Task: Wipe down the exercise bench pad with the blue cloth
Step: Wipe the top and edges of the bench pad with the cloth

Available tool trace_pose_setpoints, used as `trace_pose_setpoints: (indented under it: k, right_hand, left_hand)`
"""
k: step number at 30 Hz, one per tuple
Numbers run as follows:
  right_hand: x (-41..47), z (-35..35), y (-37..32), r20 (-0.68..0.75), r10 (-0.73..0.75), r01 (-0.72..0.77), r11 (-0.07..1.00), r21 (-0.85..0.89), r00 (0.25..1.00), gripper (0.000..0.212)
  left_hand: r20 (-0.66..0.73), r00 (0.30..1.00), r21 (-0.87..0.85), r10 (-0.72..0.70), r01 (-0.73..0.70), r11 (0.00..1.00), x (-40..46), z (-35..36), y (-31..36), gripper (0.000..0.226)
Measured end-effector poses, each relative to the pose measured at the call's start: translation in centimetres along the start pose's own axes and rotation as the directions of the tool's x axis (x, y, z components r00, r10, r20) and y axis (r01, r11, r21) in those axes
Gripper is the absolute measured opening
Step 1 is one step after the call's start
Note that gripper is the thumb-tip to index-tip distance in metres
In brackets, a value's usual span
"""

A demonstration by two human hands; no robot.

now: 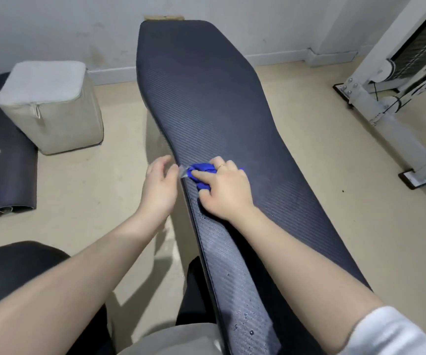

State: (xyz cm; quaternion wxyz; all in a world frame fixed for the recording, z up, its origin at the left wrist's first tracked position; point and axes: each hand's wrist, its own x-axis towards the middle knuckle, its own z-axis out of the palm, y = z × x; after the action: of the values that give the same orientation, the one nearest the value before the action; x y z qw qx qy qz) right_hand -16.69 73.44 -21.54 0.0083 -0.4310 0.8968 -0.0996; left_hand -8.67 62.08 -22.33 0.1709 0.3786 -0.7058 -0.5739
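Note:
The long dark bench pad (pixel 206 103) with a ribbed surface runs from the bottom centre up to the far wall. A bunched blue cloth (pixel 201 171) lies on the pad near its left edge, with a small clear tag sticking out to the left. My right hand (pixel 223 190) lies over the cloth and presses it onto the pad, fingers curled round it. My left hand (pixel 159 185) hovers just left of the pad's edge, fingers relaxed, holding nothing. Water droplets sit on the near part of the pad.
A beige padded cube stool (pixel 50 106) stands on the floor at left. Rolled dark mats (pixel 7 180) lie at the far left. A white machine frame (pixel 396 93) occupies the right side. My knees show at the bottom.

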Motion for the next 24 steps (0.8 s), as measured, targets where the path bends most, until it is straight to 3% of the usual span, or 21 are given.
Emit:
trace_pose_setpoints:
  k: [2, 4, 8, 10, 15, 17, 20, 22, 24]
  right_hand:
    - [-2.5, 0.3, -1.3, -0.021, -0.156, 0.157, 0.986, 0.055, 0.988, 0.046]
    - [-2.7, 0.5, -0.8, -0.019, -0.233, 0.233, 0.969, 0.086, 0.972, 0.047]
    - [2.4, -0.2, 0.3, 0.010, -0.071, 0.071, 0.997, 0.004, 0.997, 0.045]
    - [2.6, 0.0, -0.1, 0.030, -0.057, 0.058, 0.997, -0.053, 0.998, 0.046]
    - [-5.7, -0.2, -0.5, 0.068, -0.359, 0.358, 0.933, 0.021, 0.931, 0.055]
    - [-5.3, -0.3, 0.4, 0.116, -0.413, 0.409, 0.911, 0.059, 0.903, 0.053]
    - [-0.6, -0.9, 1.5, 0.040, -0.166, 0.167, 0.985, -0.036, 0.985, 0.049]
    - [0.8, -0.9, 1.8, 0.030, 0.009, -0.007, 0.997, -0.082, 1.000, 0.048]
    - [-1.0, -0.8, 1.1, 0.023, -0.031, 0.034, 0.993, -0.109, 0.999, 0.051]
  left_hand:
    - [0.090, 0.974, -0.275, -0.208, 0.225, 0.935, -1.0, 0.6, -0.2, 0.030]
    - [0.190, 0.954, -0.375, -0.233, 0.290, 0.881, -1.8, 0.9, -0.3, 0.034]
    - [0.245, 0.935, -0.371, -0.256, 0.334, 0.867, -1.2, 0.2, -0.3, 0.049]
    - [0.252, 0.924, -0.365, -0.288, 0.367, 0.856, -0.8, -0.4, -0.2, 0.057]
    - [0.227, 0.936, -0.332, -0.271, 0.336, 0.881, -1.7, 0.1, 0.2, 0.061]
    - [0.188, 0.947, -0.319, -0.260, 0.309, 0.896, -1.8, 0.6, 0.4, 0.059]
    - [0.189, 0.947, -0.331, -0.258, 0.309, 0.892, -1.7, 0.8, -0.1, 0.056]
    - [0.156, 0.963, -0.255, -0.220, 0.254, 0.933, -2.0, 1.0, -0.1, 0.049]
    - [0.027, 0.987, -0.152, -0.155, 0.158, 0.976, -2.2, 1.5, 0.3, 0.046]
